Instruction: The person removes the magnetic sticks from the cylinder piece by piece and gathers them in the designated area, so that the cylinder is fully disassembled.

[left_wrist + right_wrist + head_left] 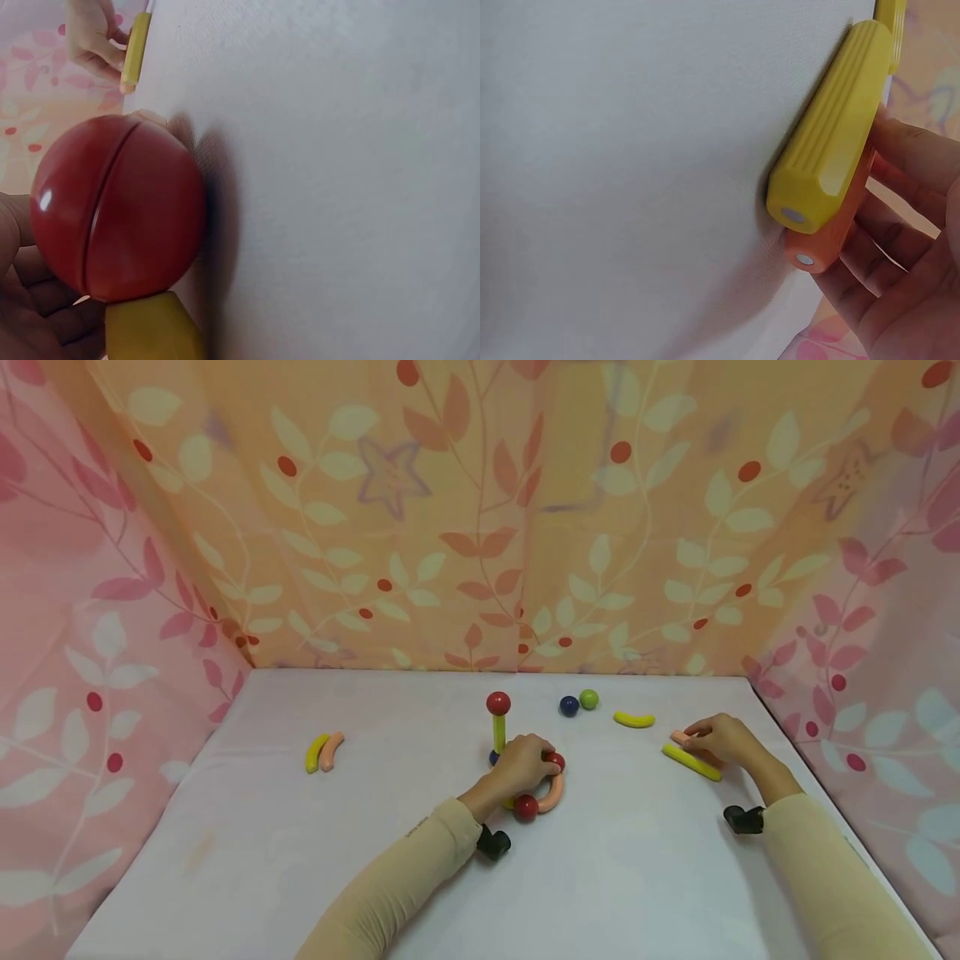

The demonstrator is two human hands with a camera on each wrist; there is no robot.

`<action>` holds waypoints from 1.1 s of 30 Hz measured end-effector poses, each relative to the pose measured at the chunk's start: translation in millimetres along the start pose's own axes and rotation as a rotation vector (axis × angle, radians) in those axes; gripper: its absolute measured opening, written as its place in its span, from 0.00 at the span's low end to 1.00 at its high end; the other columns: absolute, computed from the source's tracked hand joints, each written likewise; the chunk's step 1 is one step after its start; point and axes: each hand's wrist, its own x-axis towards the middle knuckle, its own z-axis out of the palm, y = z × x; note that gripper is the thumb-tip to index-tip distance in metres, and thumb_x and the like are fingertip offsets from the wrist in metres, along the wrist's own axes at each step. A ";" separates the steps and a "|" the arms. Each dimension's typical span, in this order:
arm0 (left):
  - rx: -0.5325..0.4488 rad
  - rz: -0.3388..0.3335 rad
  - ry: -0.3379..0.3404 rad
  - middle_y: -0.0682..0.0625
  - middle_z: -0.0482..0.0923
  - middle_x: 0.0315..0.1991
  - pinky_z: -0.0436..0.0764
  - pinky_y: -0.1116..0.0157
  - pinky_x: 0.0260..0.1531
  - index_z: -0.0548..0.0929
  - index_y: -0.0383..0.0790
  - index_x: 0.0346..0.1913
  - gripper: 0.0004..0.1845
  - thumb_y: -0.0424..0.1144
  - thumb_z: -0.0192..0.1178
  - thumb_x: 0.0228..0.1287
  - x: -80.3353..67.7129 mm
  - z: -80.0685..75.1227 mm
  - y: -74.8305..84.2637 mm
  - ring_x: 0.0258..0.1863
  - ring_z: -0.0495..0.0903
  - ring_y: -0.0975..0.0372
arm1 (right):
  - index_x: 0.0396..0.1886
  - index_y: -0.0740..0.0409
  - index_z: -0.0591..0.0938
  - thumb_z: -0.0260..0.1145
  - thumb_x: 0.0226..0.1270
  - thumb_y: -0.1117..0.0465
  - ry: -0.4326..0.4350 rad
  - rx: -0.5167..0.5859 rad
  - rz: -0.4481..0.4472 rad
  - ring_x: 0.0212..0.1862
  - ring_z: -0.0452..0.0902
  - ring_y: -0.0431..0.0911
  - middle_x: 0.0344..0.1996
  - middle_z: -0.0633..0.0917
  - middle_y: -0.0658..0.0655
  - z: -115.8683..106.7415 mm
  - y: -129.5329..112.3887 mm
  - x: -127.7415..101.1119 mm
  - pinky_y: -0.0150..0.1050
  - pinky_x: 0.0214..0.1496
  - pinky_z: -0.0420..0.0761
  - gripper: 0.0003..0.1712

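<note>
My left hand [521, 768] pinches a red ball [555, 762] between thumb and fingers, at the upper end of a curved orange stick [556, 793]. Another red ball [526, 808] joins that stick's lower end and a yellow piece [509, 803], mostly hidden by the hand. This red ball [120, 210] looms large in the left wrist view. Just behind stands a yellow stick [499, 733] topped by a red ball [498, 703], a blue ball [493, 758] at its foot. On the right, my right hand [722, 739] grips an orange stick [821, 247] lying alongside a straight yellow stick [832, 127].
A dark blue ball [569, 706] and a green ball [589, 699] lie at the back, left of a curved yellow stick [633, 720]. Far left, a curved yellow stick [316, 753] and a curved orange one [331, 752] lie together on the white table [247, 860].
</note>
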 end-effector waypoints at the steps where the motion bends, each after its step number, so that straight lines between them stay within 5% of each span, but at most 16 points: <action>1: 0.001 0.001 0.001 0.50 0.84 0.48 0.77 0.67 0.43 0.84 0.43 0.54 0.19 0.44 0.67 0.62 -0.1 0.2 0.1 0.39 0.75 0.62 | 0.56 0.69 0.79 0.68 0.63 0.47 0.002 0.000 -0.005 0.45 0.74 0.58 0.50 0.81 0.73 0.1 0.1 -0.2 0.52 0.48 0.76 0.32; 13: 0.001 -0.013 -0.009 0.50 0.83 0.50 0.77 0.66 0.44 0.83 0.44 0.56 0.20 0.45 0.66 0.62 0.3 0.3 3.5 0.41 0.75 0.61 | 0.56 0.69 0.78 0.63 0.68 0.49 0.031 0.022 -0.002 0.53 0.71 0.67 0.56 0.77 0.76 -6.3 -3.6 -9.6 0.66 0.59 0.70 0.29; 25: -0.012 0.020 -0.015 0.49 0.83 0.50 0.78 0.66 0.45 0.83 0.43 0.57 0.20 0.44 0.66 0.63 -2.3 -2.8 2.3 0.42 0.75 0.61 | 0.58 0.68 0.78 0.60 0.70 0.46 0.127 0.044 -0.070 0.53 0.75 0.65 0.54 0.80 0.74 -10.2 -23.0 -11.5 0.62 0.57 0.74 0.31; 33: -0.054 0.102 0.022 0.50 0.84 0.53 0.79 0.62 0.53 0.80 0.46 0.61 0.21 0.43 0.64 0.65 -12.3 -4.9 3.7 0.46 0.77 0.62 | 0.55 0.67 0.80 0.61 0.71 0.49 0.190 0.107 -0.177 0.51 0.78 0.62 0.50 0.83 0.70 -5.5 -50.1 -14.8 0.59 0.57 0.76 0.26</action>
